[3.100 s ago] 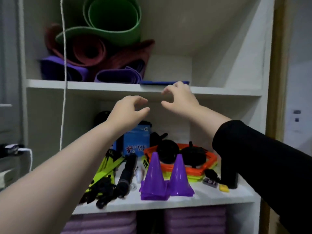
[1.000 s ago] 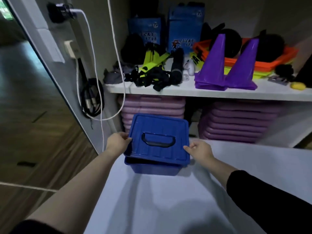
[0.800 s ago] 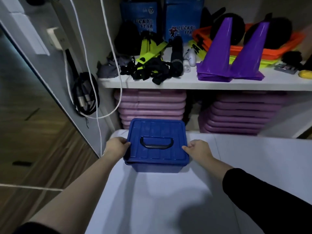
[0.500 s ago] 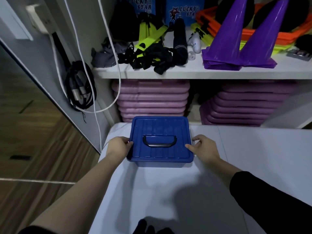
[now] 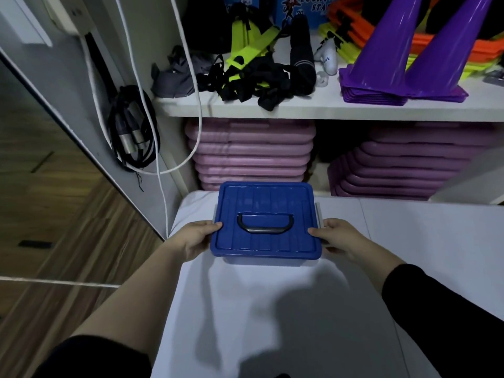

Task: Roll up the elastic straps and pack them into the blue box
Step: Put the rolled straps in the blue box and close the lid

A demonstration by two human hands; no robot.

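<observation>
The blue box (image 5: 266,241) sits on the white table (image 5: 272,309) with its lid on and a black handle lying flat on top. My left hand (image 5: 195,237) grips the box's left side and my right hand (image 5: 336,236) grips its right side, beside the grey latches. A tangle of black and neon-yellow elastic straps (image 5: 253,75) lies on the white shelf (image 5: 313,107) above and behind the box, out of both hands' reach.
Purple cones (image 5: 401,58), a black roll (image 5: 301,50) and orange and yellow frames (image 5: 354,25) share the shelf. Stacked pink pads (image 5: 253,156) fill the space under it. White cords (image 5: 161,159) and coiled black cables (image 5: 133,132) hang at left beside wooden floor.
My hands went from reaching at the upper shelf to bringing the blue box down onto the table. Over the last second the box settled on the table and my view tilted down.
</observation>
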